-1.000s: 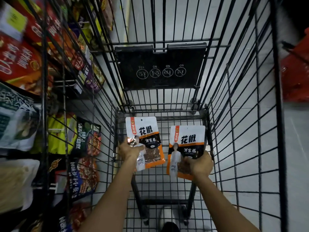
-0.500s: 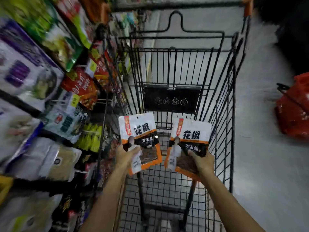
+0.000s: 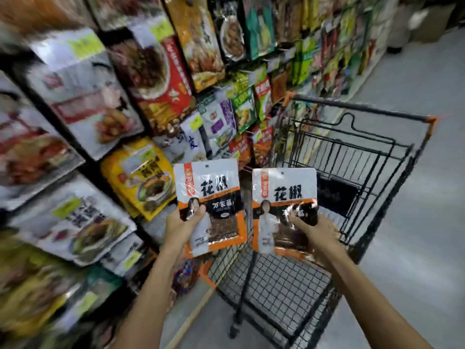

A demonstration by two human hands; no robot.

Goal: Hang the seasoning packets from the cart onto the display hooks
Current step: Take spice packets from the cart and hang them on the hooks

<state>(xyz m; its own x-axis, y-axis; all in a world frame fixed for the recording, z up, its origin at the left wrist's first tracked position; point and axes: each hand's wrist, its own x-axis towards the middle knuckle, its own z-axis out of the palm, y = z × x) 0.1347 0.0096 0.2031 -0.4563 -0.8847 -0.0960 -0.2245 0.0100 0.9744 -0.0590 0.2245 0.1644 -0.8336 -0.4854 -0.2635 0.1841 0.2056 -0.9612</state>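
Two seasoning packets were in hand, one per hand. The left hand (image 3: 183, 222) gripped the left packet (image 3: 214, 192) at its lower left, thumb across the front and fingers behind. The right hand (image 3: 317, 230) gripped the right packet (image 3: 286, 197) at its lower right, thumb on the front. Both packets were upright, face toward the camera, side by side and not touching.

Change noted: a second ago both packets were low inside the cart (image 3: 276, 280), with the view pointing down into the basket. Now they were lifted above the cart's near left edge and the view had swung left toward the display rack (image 3: 151, 79). Judgement: pick-up from the cart done, carry to the hooks under way, hanging not yet begun. No free hook could be made out, as the rack was blurred.

Labels: both packets read "花椒" in large black characters on white. Below, on a dark band, the left one read "万家" plus a third character I could not resolve; glare hid the same line on the right one. The vertical orange tab at each top left corner was illegible. Each had a small hang hole at top centre.

Further off, a yellow packet (image 3: 141, 177) hung on the rack just behind the left packet. A white tag above it carried blue handwriting, unreadable.
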